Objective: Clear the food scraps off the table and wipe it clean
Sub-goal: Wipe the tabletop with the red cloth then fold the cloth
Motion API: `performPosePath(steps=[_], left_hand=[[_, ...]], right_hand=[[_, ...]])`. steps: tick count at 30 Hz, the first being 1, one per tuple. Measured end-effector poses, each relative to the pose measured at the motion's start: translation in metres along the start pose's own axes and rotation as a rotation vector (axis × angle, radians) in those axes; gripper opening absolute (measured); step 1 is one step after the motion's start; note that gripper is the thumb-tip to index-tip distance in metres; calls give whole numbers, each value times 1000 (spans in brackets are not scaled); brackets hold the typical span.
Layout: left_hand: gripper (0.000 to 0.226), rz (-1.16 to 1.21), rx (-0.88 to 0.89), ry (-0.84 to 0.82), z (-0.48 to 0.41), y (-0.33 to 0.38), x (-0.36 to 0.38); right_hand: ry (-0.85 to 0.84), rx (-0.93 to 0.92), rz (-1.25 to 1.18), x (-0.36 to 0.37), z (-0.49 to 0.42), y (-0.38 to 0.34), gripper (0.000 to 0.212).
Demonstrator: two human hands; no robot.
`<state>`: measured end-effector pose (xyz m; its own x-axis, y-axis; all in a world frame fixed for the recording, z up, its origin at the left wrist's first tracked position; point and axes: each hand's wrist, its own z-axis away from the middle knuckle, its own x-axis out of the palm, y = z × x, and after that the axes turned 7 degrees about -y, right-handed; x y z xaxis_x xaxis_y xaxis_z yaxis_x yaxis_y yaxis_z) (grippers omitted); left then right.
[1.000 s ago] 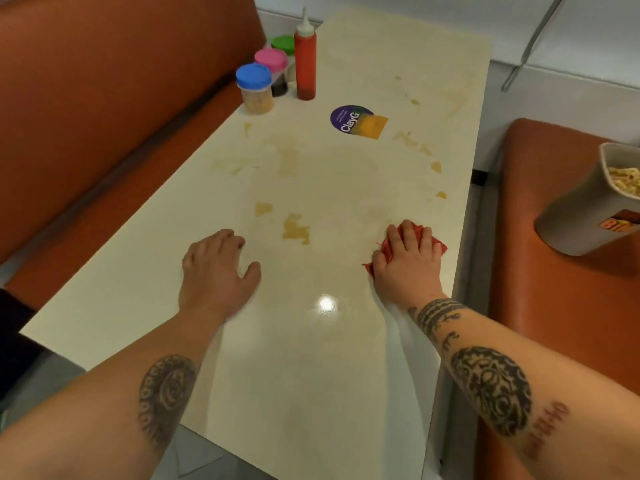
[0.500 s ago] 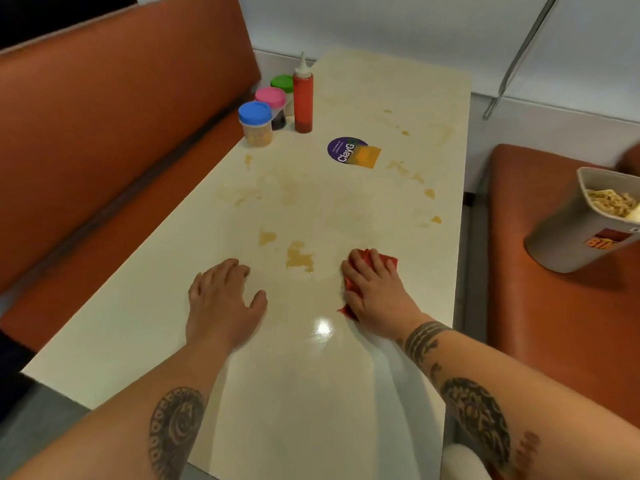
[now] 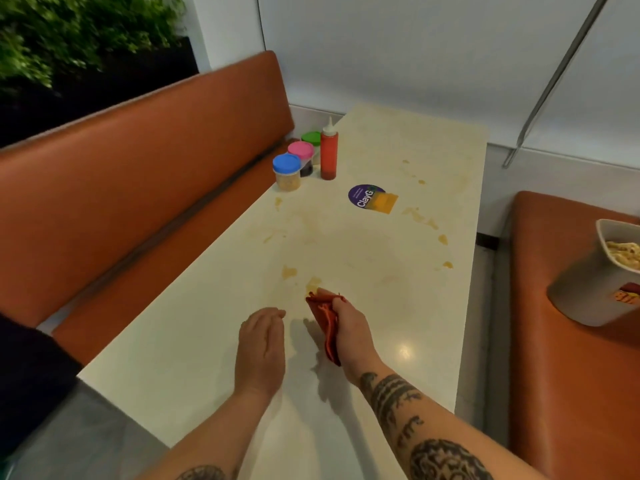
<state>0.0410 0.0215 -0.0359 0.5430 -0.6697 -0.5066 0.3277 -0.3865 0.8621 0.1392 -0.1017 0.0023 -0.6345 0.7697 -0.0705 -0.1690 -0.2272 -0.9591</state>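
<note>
A red cloth (image 3: 327, 327) is gripped in the right hand (image 3: 349, 327), fingers curled round it, and its tip is set on the counter (image 3: 207, 358) at a yellow smear (image 3: 313, 283). Just left of the cloth, the left hand (image 3: 261, 344) is held flat, fingers straight and together. Beyond the cloth a sticker (image 3: 372, 199), a red bottle (image 3: 328, 154) and three jars (image 3: 286, 171) are seen; well right of it, a tub (image 3: 595, 282) of food.

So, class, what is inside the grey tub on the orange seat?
The grey tub holds pale, noodle-like food scraps near its rim. Its wall hides whatever lies deeper, and the frame edge cuts off part of the opening.
</note>
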Motion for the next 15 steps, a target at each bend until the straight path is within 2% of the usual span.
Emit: performPosePath(steps=[3, 5, 7, 10, 12, 15], left_hand=[[59, 615, -252, -100, 1, 30, 3], [72, 1005, -374, -208, -3, 48, -1], [59, 1165, -460, -193, -9, 58, -6], [39, 1209, -550, -70, -16, 51, -14], [26, 1152, -559, 28, -22, 39, -22], [21, 745, -503, 172, -29, 25, -34]], right_hand=[[-87, -39, -27, 17, -11, -18, 42], [-200, -65, 58, 31, -12, -21, 41], [-362, -71, 185, 43, -11, -19, 50], [-432, -20, 138, 39, -13, -16, 65], [-321, -66, 218, 19, -17, -16, 58], [-71, -79, 518, -28, -29, -2, 41]])
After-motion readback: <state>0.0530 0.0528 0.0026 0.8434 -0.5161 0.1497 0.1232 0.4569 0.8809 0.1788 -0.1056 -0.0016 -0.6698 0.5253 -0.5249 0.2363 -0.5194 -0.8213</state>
